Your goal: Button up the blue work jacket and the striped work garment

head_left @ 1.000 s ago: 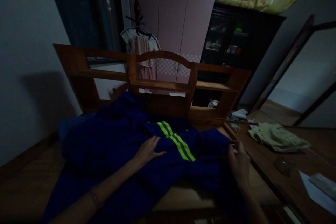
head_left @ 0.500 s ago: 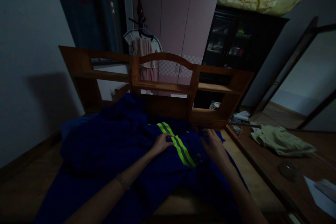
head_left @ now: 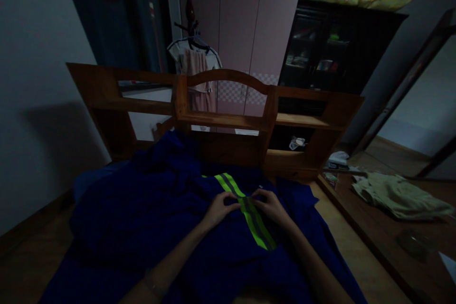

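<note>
A dark blue work jacket (head_left: 142, 213) is spread over the wooden bed boards, with a yellow-green and grey reflective strip (head_left: 254, 223) across its front. My left hand (head_left: 221, 210) pinches the jacket at the left edge of the strip, thumb and fingers close together. On the strip's other side my right hand (head_left: 270, 206) pinches the fabric too, its fingertips a short way from the left ones. The exact bit of cloth between the fingertips is dim and partly hidden by the fingers.
A wooden headboard (head_left: 224, 121) with shelves rises behind the jacket. To the right, a pale green garment (head_left: 399, 194) and a glass ashtray-like dish (head_left: 415, 242) lie on a brown wooden surface. Clothes (head_left: 195, 64) hang on a stand before a pink wardrobe (head_left: 237, 33).
My right hand has moved left from the jacket's right side to the strip and closed on the fabric there. My left hand stays at the strip. The view has shifted slightly.
</note>
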Available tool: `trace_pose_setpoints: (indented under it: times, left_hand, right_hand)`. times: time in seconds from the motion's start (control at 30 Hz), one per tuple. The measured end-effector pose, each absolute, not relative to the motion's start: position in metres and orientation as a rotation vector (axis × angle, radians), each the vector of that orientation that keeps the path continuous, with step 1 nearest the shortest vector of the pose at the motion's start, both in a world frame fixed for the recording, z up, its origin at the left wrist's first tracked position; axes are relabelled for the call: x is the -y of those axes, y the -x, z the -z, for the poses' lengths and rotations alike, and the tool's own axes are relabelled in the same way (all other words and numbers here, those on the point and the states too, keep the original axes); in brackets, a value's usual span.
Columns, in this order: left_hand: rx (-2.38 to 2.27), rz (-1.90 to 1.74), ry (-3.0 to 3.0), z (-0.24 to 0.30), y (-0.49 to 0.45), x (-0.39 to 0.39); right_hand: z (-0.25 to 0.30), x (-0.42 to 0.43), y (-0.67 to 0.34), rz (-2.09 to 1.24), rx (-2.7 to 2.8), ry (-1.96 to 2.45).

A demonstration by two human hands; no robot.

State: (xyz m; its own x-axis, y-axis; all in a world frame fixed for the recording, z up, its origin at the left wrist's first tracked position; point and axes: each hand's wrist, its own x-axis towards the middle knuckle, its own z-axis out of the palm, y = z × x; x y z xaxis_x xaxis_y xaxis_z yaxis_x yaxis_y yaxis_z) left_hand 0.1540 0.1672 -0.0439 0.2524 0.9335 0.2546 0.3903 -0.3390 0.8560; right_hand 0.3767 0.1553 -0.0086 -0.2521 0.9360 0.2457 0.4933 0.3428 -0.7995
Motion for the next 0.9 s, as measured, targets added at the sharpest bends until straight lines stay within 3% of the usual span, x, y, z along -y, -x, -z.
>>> trace_pose_setpoints:
  times: [0.2,0.57,0.9]
  left_hand:
    - [-1.268,-0.828,-1.880,0.029,-0.142,-0.162]
    - [-1.264,-0.761,-1.789,0.024,-0.139,-0.158]
    - [-1.239,-0.705,-1.623,0.017,-0.141,-0.155]
  right_hand:
    - [0.007,-0.163,-0.387,-1.065,1.578,1.385]
    - [-0.009,-0.147,-0.371,-0.981,1.698,1.342]
    - [0.009,-0.144,-0.357,-0.997,1.907,1.408]
